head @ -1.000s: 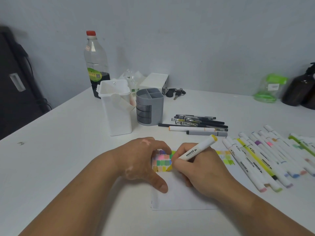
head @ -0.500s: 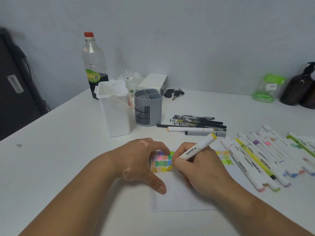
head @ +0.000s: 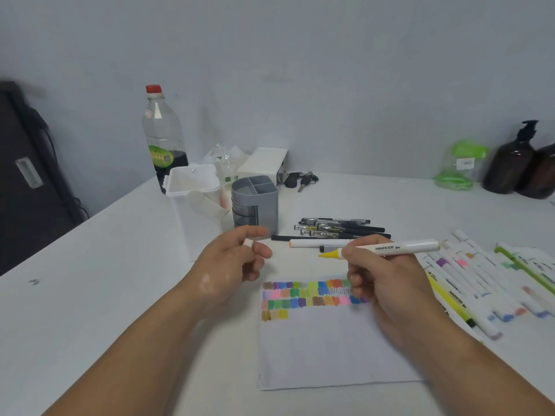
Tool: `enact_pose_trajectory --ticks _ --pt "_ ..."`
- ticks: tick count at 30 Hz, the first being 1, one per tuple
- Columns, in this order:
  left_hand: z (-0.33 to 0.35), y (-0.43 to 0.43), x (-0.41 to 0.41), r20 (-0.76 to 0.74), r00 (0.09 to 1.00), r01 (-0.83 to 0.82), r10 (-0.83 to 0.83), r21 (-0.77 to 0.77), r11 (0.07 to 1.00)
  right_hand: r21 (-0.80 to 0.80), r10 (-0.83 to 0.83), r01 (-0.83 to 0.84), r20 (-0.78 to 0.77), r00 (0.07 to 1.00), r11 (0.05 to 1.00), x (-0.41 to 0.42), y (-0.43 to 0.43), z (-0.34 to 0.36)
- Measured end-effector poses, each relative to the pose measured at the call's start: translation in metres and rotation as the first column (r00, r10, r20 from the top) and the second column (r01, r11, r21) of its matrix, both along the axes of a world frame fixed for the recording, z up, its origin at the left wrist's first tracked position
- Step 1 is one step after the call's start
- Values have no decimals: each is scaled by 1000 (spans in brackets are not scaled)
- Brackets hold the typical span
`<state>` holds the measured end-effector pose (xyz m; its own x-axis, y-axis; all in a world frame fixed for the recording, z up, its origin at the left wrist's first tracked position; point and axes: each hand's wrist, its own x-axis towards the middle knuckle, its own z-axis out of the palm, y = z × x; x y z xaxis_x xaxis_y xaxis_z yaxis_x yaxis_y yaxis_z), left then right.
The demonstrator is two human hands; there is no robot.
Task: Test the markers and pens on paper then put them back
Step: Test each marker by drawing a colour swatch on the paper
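Currently the right hand [head: 381, 274] is gripping a yellow marker [head: 399, 247] near its nib end, thumb and curled fingers clenched round the white barrel. It is holding the marker level above the sheet, with the bare yellow nib pointing left. Across an open gap left of that grip, the left hand [head: 231, 265] is hovering with fingers curled, pinching a small white piece [head: 248, 243] between thumb and fingertip; whether that is the cap is unclear. Below the grip the paper [head: 330, 349] is lying flat, its colour swatches [head: 303, 295] filling the top strip and the rest lying blank down to its near edge. Just right of the grip, a row of markers [head: 462, 274] is crowding the paper's right edge. Beyond the grip, a cluster of pens [head: 342, 228] is lying close, with a grey pen holder [head: 255, 202] and a white container [head: 192, 211] further left. Far left of the grip, bare table [head: 90, 295] is stretching out to its slanting edge. Compared with half a second ago, both hands are lifting off the sheet. The left is no longer pressing it down, the nib is no longer touching the swatches, and the whole swatch block is now showing.
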<state>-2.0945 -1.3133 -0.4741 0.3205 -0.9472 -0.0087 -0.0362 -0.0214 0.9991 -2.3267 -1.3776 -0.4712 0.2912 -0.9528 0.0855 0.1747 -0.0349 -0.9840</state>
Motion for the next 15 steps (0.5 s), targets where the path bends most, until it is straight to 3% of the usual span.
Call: enact_pose_trajectory --ticks 4,8,12,15 --pt "-1 1 -2 -72 990 115 -122 -86 990 59 50 -56 101 994 997 0 1 4" --pt "0 3 -3 57 983 176 -172 -68 982 71 62 -73 144 988 995 -1 2 6" --pt "4 5 -6 224 960 186 -165 -76 979 4 62 -63 90 994 998 -1 3 7" --pt "4 5 -6 252 956 171 -149 -67 983 -31 72 -70 77 994 997 -1 2 5"
